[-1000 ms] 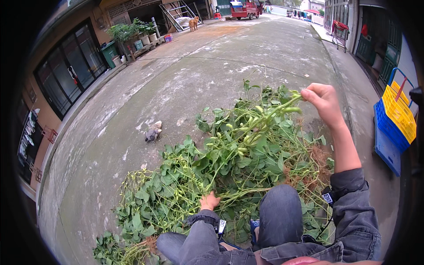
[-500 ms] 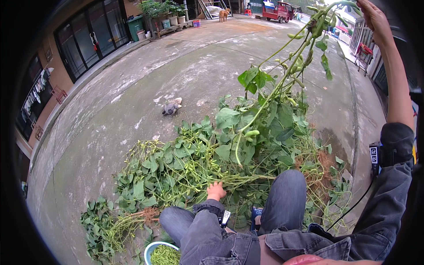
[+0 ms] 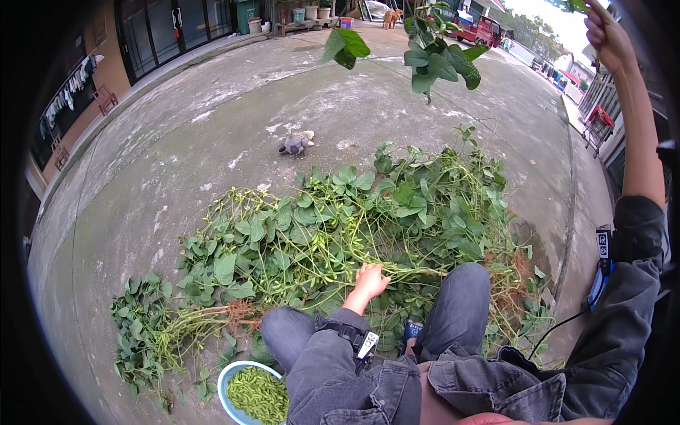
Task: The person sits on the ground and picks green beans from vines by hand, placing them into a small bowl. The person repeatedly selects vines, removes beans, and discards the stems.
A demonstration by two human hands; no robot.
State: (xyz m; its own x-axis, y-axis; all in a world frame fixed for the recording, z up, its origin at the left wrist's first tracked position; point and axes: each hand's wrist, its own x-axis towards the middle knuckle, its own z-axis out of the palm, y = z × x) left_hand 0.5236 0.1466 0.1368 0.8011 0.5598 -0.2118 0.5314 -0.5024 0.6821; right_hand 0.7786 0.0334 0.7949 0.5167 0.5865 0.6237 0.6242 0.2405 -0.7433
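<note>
Green loose pods (image 3: 256, 395) fill a pale-blue round bowl (image 3: 224, 398), seven o'clock; a leafy, podded heap (image 3: 283, 234) seems unpicked — left hand (image 3: 368, 280) clasping slender stems (image 3: 414, 270), right hand (image 3: 607, 39), two o'clock, apparently gripping a hanging leafy plant (image 3: 440, 64).

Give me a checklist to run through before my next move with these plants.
1. Left hand on the stems: ok.
2. Right hand up clear of the plant pile: ok.
3. Right hand's grip on the hanging leafy sprigs: cannot tell; the top edge cuts them off.
4. Basin upright, pods inside: ok.
5. Whole basin in view: not ok; the lower edge crops it.
</note>
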